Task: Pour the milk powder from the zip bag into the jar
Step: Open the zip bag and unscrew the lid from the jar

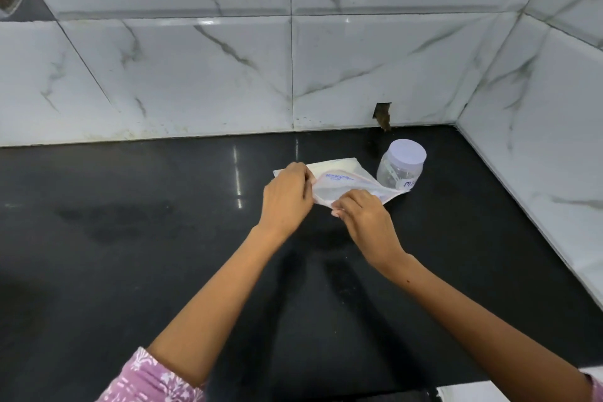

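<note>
We held the bag [339, 186] in both grips, left hand [287, 197] and right hand [365, 222] pinching its mouth; the lidded jar [401, 166] stood just right, nearer the right hand.

Both forearms are bare; the left sleeve [153, 382] is pink-lilac with a white floral print; the right sleeve [596, 390] barely shows.

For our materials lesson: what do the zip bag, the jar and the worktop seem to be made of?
Clear flexible zip bag: thin plastic film, seemingly; it creases between the fingers. Clear round jar with white lid: probably plastic, possibly glass. Glossy black worktop: polished stone, likely granite; it mirrors light.
</note>
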Motion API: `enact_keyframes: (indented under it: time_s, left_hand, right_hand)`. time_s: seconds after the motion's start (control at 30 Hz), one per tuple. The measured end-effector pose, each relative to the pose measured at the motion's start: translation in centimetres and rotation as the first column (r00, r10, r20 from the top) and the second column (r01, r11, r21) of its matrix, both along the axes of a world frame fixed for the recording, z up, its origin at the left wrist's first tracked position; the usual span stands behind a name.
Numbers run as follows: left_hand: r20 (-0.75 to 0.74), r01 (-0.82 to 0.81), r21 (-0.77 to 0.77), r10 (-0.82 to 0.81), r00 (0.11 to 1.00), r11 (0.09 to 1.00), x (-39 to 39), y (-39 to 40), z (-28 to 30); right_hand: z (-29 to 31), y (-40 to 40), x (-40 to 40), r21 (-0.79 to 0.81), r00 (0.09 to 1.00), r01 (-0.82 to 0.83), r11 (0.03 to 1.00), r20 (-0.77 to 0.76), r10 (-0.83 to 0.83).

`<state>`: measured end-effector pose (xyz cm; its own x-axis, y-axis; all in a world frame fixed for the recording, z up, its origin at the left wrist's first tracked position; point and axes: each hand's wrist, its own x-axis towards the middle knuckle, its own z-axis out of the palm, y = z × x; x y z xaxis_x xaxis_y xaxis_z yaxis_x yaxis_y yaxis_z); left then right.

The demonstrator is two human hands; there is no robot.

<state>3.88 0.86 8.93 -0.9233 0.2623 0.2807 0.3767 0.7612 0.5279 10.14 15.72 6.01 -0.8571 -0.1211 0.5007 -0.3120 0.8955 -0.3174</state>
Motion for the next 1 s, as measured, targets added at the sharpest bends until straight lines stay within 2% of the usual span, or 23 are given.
enact_keyframes:
  time_s: [0.1,0.27,0.33,0.43,0.53,0.6,0.7,0.8,0.87,0.93,1.0]
  left_hand:
    - [-0.105,0.081,-0.131,-0.095,0.99,0.988,0.7,-1.6,-0.2]
    - [-0.097,0.191,-0.326,-0.234,0.967,0.926,3.1,-1.8,-1.8]
    - [-0.083,0.135,-0.267,-0.162,0.983,0.954,3.9,-1.2,-2.6]
    - [-0.032,-0.024,-0.063,0.022,0.999,0.998,4.7,-0.4,-3.1]
    - [0.018,-0.168,0.086,0.167,0.986,0.982,5.1,0.4,-3.3]
    - [0.02,-0.2,0.131,0.199,0.98,0.971,5.4,0.7,-3.5]
    - [-0.044,-0.173,0.088,0.177,0.983,0.981,6.0,0.5,-4.0]
    - [-0.116,-0.104,0.004,0.104,0.988,0.995,7.5,0.3,-5.2]
    - [-0.077,-0.067,-0.087,0.06,0.995,0.994,8.5,0.1,-6.5]
    - [-0.002,-0.039,-0.147,0.039,0.999,0.988,9.2,-0.4,-7.8]
    - [0.026,-0.006,-0.175,0.011,1.0,0.985,9.6,-0.7,-8.5]
  right_hand:
    - [-0.8,2.2,1.1,0.051,0.996,0.068,0.996,-0.054,-0.065]
    - [-1.6,3.9,2.5,0.14,0.953,0.3,0.943,-0.074,-0.293]
    - [-1.7,3.5,2.7,0.181,0.942,0.335,0.925,-0.066,-0.329]
    - [-1.7,2.7,3.0,0.225,0.937,0.349,0.91,-0.048,-0.347]
    - [-1.9,1.4,3.4,0.285,0.919,0.389,0.876,-0.056,-0.39]
    - [-2.0,0.8,3.7,0.337,0.899,0.426,0.839,-0.056,-0.434]
    - [-2.4,0.7,4.0,0.351,0.879,0.46,0.815,-0.048,-0.475]
    - [-3.2,1.0,4.9,0.292,0.885,0.446,0.846,-0.005,-0.465]
    - [-3.8,1.4,5.8,0.191,0.905,0.394,0.899,0.094,-0.416]
    - [-4.3,2.0,6.8,-0.001,0.905,0.343,0.939,0.267,-0.33]
    - [-4.5,2.6,7.6,-0.212,0.886,0.36,0.909,0.384,-0.262]
